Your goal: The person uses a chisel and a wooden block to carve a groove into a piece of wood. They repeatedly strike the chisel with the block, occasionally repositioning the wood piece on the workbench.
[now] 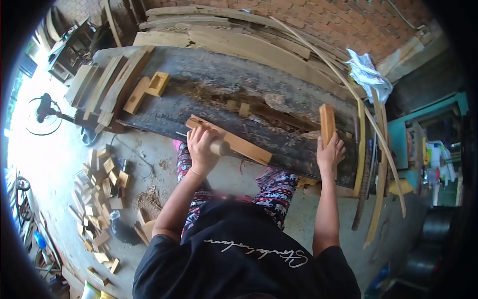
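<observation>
Currently, a wooden-handled tool [219, 147] is gripped in the closed left hand [200, 143], at the long wood piece [244, 145] laid along the near edge of the table [209, 67]. A wood block [326, 119] is held by the right hand [330, 152], fingers wrapped around its near end, toward the table's right side.

The shirt [214, 264] is black with white script lettering [259, 251] across it. The trousers [275, 192] are dark, patterned with rows of white elephants and bands of pink and red. The tabletop [199, 65] is dark grey, nearly black in places, with brown along its rough hollow. The wood block [327, 122] is warm orange-brown, the long wood piece [244, 147] a paler tan. The brick wall [343, 25] is reddish orange, the floor [311, 219] grey, and the plastic bag [368, 74] white with blue marks.
</observation>
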`<state>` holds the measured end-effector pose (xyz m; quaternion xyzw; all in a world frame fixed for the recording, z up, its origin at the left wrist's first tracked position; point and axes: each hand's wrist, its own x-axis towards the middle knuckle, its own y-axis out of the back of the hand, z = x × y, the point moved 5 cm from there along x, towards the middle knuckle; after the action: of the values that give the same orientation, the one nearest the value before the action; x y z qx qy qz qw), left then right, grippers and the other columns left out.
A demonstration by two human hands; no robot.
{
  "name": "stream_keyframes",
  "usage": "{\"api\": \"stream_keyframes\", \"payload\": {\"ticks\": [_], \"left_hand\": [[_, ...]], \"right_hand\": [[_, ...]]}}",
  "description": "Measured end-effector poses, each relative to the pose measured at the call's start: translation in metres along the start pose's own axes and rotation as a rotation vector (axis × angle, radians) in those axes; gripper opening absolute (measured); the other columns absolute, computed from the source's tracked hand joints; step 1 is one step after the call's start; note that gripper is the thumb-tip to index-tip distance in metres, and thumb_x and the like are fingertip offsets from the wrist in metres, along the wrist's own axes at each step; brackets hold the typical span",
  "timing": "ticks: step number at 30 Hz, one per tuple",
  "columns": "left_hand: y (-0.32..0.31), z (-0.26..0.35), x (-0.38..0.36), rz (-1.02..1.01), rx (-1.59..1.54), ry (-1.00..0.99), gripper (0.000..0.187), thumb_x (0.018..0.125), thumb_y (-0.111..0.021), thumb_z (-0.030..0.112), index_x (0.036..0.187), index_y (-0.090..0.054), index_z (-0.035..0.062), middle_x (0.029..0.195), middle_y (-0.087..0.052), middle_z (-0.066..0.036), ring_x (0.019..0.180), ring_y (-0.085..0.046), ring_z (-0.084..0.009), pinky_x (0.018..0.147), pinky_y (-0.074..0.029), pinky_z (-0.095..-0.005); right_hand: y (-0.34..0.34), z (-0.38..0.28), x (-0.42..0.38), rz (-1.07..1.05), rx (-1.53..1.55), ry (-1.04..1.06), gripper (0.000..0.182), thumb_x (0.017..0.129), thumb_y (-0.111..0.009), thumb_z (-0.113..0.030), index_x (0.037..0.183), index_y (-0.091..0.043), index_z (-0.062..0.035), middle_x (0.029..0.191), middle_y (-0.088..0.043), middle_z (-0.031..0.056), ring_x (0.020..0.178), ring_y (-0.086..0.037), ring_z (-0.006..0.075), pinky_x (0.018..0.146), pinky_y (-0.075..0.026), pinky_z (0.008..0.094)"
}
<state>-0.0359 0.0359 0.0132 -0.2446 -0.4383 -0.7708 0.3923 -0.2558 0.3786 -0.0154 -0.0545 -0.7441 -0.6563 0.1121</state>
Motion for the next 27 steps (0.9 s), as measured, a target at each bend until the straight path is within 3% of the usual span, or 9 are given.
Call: {"api": "stream_keyframes", "payload": {"ticks": [5,6,15,16,19,22,23,25,27], "left_hand": [[0.029,-0.032,-0.009,0.116,0.086,0.186,0.024,0.076,-0.08,0.003,0.081,-0.057,0.0057,0.076,-0.057,-0.009,0.072,-0.056,-0.0307,0.066,-0.044,-0.039],[0.03,-0.044,-0.017,0.099,0.05,0.248,0.02,0.08,-0.078,0.014,0.084,-0.06,0.0075,0.079,-0.059,-0.007,0.075,-0.057,-0.0303,0.07,-0.043,-0.0409],[0.066,-0.059,-0.039,0.128,0.038,0.378,0.022,0.081,-0.078,0.007,0.082,-0.057,0.004,0.078,-0.057,-0.012,0.071,-0.056,-0.0323,0.066,-0.045,-0.0407],[0.068,-0.065,-0.045,0.14,0.045,0.362,0.023,0.082,-0.079,0.007,0.082,-0.056,0.003,0.075,-0.055,-0.009,0.068,-0.051,-0.0241,0.064,-0.043,-0.0357],[0.074,-0.076,-0.06,0.133,0.047,0.41,0.024,0.085,-0.078,0.008,0.084,-0.054,0.0023,0.074,-0.052,-0.003,0.068,-0.046,-0.0125,0.064,-0.043,-0.0284],[0.071,-0.08,-0.067,0.135,0.001,0.45,0.023,0.086,-0.078,0.008,0.086,-0.055,0.0027,0.075,-0.051,-0.001,0.071,-0.046,-0.0107,0.065,-0.043,-0.0259],[0.069,-0.083,-0.069,0.13,-0.032,0.495,0.022,0.084,-0.078,0.008,0.085,-0.056,0.0023,0.077,-0.055,-0.006,0.071,-0.051,-0.017,0.067,-0.045,-0.0304],[0.066,-0.08,-0.069,0.119,-0.073,0.531,0.022,0.083,-0.078,0.008,0.085,-0.058,0.0019,0.078,-0.06,-0.01,0.072,-0.056,-0.0234,0.07,-0.047,-0.0349],[0.065,-0.074,-0.063,0.11,-0.109,0.56,0.022,0.083,-0.078,0.009,0.087,-0.058,0.0013,0.078,-0.06,-0.009,0.073,-0.057,-0.0198,0.071,-0.048,-0.0324]], "right_hand": [[0.021,-0.13,-0.09,-0.055,0.328,0.622,0.074,0.085,-0.071,-0.049,0.135,-0.048,0.0005,0.121,-0.054,0.0187,0.108,-0.055,0.035,0.093,-0.043,0.0478],[0.008,-0.147,-0.105,-0.07,0.331,0.681,0.08,0.083,-0.072,-0.052,0.138,-0.046,0.0001,0.125,-0.051,0.0173,0.112,-0.052,0.0338,0.094,-0.04,0.0491],[-0.029,-0.186,-0.123,-0.347,0.341,0.677,0.053,0.085,-0.075,-0.039,0.115,-0.054,-0.0005,0.117,-0.058,0.0196,0.103,-0.057,0.0341,0.087,-0.046,0.0425],[-0.028,-0.179,-0.119,-0.337,0.337,0.67,0.053,0.085,-0.075,-0.039,0.115,-0.054,-0.0005,0.117,-0.058,0.0196,0.103,-0.057,0.0341,0.087,-0.046,0.0425],[-0.033,-0.147,-0.106,-0.757,0.996,0.116,0.044,0.094,-0.066,-0.041,0.107,-0.055,-0.0002,0.084,-0.063,0.0127,0.07,-0.064,0.022,0.063,-0.052,0.0374],[-0.021,-0.133,-0.082,-1.006,1.94,-0.253,0.048,0.099,-0.057,-0.045,0.117,-0.054,0.0,0.088,-0.064,0.0101,0.069,-0.065,0.0157,0.061,-0.054,0.03],[-0.021,-0.126,-0.073,-0.986,2.086,-0.257,0.056,0.1,-0.054,-0.048,0.122,-0.052,0.0034,0.091,-0.062,0.0104,0.072,-0.064,0.0154,0.063,-0.054,0.0289],[-0.062,-0.108,-0.056,-1.184,2.451,-0.652,0.062,0.1,-0.053,-0.05,0.125,-0.051,0.0064,0.094,-0.059,0.0102,0.076,-0.061,0.0152,0.066,-0.053,0.028],[-0.056,-0.1,-0.048,-1.219,2.42,-0.558,0.062,0.1,-0.054,-0.05,0.125,-0.05,0.0066,0.094,-0.057,0.0098,0.078,-0.058,0.0149,0.067,-0.052,0.0277]]}}
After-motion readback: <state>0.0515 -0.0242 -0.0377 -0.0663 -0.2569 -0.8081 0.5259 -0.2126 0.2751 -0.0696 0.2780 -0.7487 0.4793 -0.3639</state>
